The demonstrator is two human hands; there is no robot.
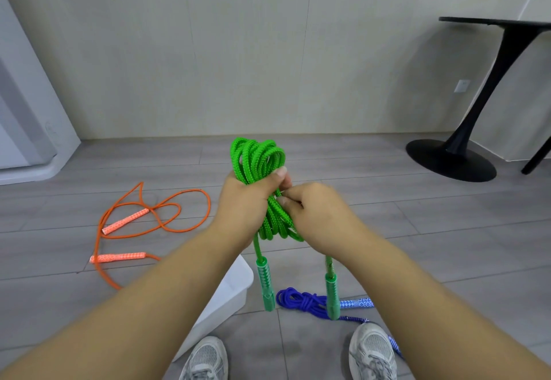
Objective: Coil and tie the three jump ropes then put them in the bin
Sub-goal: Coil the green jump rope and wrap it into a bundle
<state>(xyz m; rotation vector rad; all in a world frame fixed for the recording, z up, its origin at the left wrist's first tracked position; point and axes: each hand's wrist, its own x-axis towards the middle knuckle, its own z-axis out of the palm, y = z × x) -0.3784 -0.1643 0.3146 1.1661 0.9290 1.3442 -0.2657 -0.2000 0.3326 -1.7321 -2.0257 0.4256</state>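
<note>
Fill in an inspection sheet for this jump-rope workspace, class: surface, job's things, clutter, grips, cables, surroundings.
Surface: grey plank floor.
Job's things: green jump rope coiled and held up, handles hanging; orange jump rope loose on the floor at left; blue jump rope bundled by the right shoe; white bin ahead of the left shoe, partly hidden.
Clutter: nothing seen.
Grips: left grip holds the green coil; right grip pinches a strand at its middle.
Cables: nothing seen.
Surroundings: black pedestal table at right; wall socket beside it.
</note>
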